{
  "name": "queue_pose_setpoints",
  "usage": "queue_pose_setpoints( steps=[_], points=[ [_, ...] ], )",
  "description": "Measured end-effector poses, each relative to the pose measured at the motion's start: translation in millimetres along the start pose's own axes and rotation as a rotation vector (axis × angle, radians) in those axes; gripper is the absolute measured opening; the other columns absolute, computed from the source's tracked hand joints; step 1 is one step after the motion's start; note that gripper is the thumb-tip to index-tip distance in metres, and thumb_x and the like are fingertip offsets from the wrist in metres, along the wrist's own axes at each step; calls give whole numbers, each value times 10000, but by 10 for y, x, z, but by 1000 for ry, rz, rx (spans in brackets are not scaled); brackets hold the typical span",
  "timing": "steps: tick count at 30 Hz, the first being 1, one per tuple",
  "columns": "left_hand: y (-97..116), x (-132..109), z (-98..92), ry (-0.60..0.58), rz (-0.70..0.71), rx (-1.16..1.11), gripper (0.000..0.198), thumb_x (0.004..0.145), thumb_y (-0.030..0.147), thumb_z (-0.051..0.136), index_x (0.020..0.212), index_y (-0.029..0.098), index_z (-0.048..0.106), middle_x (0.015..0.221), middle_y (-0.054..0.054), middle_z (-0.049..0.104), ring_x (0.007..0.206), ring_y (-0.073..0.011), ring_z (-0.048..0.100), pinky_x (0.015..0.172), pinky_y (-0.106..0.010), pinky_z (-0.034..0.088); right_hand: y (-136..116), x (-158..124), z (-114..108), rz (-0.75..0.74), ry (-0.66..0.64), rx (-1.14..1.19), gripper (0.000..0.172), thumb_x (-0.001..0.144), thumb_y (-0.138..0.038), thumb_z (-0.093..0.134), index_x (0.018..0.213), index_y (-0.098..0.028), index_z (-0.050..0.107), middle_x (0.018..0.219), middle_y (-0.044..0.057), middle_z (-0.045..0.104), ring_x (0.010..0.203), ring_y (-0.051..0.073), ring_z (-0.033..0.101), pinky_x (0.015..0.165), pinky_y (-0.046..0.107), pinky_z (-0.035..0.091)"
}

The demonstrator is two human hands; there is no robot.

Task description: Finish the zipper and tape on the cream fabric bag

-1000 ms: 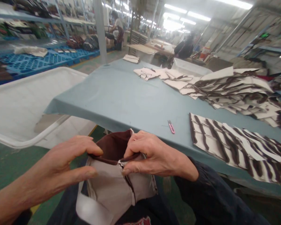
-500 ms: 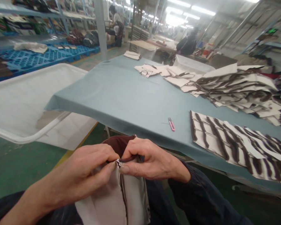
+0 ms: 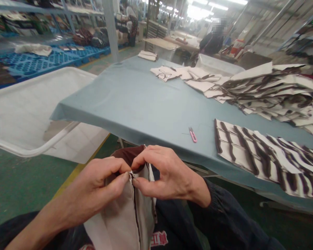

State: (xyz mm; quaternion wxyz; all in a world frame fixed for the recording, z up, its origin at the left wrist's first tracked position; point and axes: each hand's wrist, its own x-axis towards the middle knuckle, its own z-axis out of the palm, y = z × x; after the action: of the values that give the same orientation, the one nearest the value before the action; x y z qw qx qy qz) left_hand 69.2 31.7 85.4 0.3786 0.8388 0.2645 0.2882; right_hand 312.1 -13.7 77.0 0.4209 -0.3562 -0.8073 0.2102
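Note:
A cream fabric piece [image 3: 117, 211] with a dark seam down its middle hangs over my lap, its dark brown inside showing at the top. My left hand [image 3: 101, 187] pinches the top edge just left of the seam, thumb against fingers. On the other side of the seam, my right hand [image 3: 164, 170] grips the same edge between thumb and forefinger. The thumbs nearly meet at the seam's upper end. Pink thread snips [image 3: 192, 135] lie on the blue-grey table [image 3: 135, 104] beyond my hands.
Overlapping cream and brown pieces [image 3: 240, 149] lie in a row at the right, with a large heap [image 3: 276, 93] behind them. Eyeglasses [image 3: 163, 75] rest on fabric farther back. A white bin [image 3: 39, 152] stands left of the table. A co-worker [image 3: 211, 43] is in the background.
Both hands still pinch the fabric's top edge at the seam. My right hand's fingers have shifted slightly up, and the fabric's right side has swung a little to the left. The view has shifted slightly.

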Motion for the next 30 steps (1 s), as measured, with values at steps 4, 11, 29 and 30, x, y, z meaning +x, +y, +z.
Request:
queue_pose_setpoints(
  steps=[4,11,29,30],
  points=[
    [-32,-31,6,-27,-37,-12,320,1081,224,599,790,243,730,670,87,671,571,-112,603,554,-215,421,5,31,-17,26,0,82,63,964,-174,779,993,-218,746,910,1,840,790,160,749,808,294,599],
    [-75,-70,15,-42,-58,-12,342,1091,250,589,785,240,742,653,74,660,562,-119,606,552,-224,419,-40,79,-42,47,-22,-8,38,941,-180,737,944,-213,757,839,0,825,719,155,709,714,283,529],
    [52,-10,-209,-147,-16,-69,263,1050,246,687,828,282,824,761,111,816,637,-80,717,625,-122,511,-198,84,-14,287,-128,-33,183,899,-253,796,753,-215,693,614,-89,603,554,86,488,593,263,335],
    [27,-24,-198,-141,-25,-74,249,1045,248,704,831,280,826,757,109,806,629,-80,699,612,-132,497,-197,85,-8,285,-120,-50,187,902,-259,794,750,-216,694,606,-90,591,550,88,474,590,267,325]
  ],
)
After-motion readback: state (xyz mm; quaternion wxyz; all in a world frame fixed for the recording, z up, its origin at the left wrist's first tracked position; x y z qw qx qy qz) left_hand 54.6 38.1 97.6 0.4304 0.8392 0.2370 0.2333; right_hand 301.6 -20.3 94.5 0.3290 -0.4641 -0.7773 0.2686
